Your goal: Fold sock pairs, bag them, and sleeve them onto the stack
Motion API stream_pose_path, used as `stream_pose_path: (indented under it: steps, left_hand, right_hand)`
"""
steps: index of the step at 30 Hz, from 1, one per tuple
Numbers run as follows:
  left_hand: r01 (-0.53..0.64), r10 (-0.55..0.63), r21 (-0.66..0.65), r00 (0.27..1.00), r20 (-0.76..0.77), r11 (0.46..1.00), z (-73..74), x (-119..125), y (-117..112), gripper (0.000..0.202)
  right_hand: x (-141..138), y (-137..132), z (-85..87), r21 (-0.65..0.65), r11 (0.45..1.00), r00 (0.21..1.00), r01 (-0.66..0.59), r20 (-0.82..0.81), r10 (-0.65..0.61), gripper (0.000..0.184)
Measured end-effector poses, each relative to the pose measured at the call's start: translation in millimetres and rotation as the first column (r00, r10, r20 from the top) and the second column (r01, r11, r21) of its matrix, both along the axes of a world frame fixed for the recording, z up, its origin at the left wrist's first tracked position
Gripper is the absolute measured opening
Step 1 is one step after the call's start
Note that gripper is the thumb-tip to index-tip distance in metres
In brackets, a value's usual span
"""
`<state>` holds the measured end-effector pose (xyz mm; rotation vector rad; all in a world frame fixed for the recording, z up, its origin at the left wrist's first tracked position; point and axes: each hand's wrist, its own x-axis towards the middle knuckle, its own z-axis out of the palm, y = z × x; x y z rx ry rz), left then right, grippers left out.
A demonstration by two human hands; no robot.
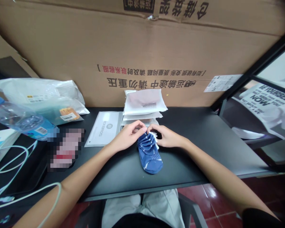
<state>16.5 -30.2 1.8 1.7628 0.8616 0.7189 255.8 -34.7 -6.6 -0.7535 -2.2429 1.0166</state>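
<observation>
A bundle of blue socks with thin white stripes [150, 153] lies on the black table [204, 152] right in front of me. My left hand [128, 136] pinches the far top edge of the socks with closed fingers. My right hand [167, 136] grips the same end from the right, fingers curled on it near a small white tag. Both hands meet at the far end of the socks.
A stack of white packaged bags [143, 106] and a flat white printed bag [104, 128] lie behind the socks. A big cardboard sheet [142, 57] stands at the back. Plastic bags [45, 95], a water bottle [21, 120] and white cables [11, 171] lie left.
</observation>
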Motion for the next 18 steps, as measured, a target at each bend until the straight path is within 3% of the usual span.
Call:
stream_pose_path:
  steps: [5,8,13,16,18]
  left_hand:
    - [-0.018,0.021,-0.093,0.999,0.031,0.996,0.4,-4.4,3.6,0.042]
    - [-0.013,0.012,-0.103,1.000,-0.007,0.995,0.7,-6.5,4.6,0.047]
    - [0.119,-0.115,0.048,0.991,-0.073,0.992,4.9,-7.9,2.1,0.046]
    - [0.139,-0.118,0.133,0.981,-0.156,0.981,3.3,-8.5,1.7,0.051]
    - [0.124,-0.096,0.153,0.979,-0.178,0.980,0.7,-8.3,2.6,0.044]
  right_hand:
    - [-0.7,-2.3,0.1,-0.122,0.992,0.998,-0.020,-0.054,0.013,0.039]
    - [-0.4,-0.2,-1.3,-0.150,0.989,0.998,-0.003,-0.059,-0.006,0.033]
    - [-2.2,2.9,-7.0,-0.173,0.976,0.986,0.135,-0.075,-0.150,0.024]
    - [-3.9,3.2,-8.2,-0.187,0.965,0.974,0.185,-0.095,-0.205,0.023]
    - [-4.7,3.2,-7.4,-0.186,0.965,0.975,0.185,-0.084,-0.203,0.023]
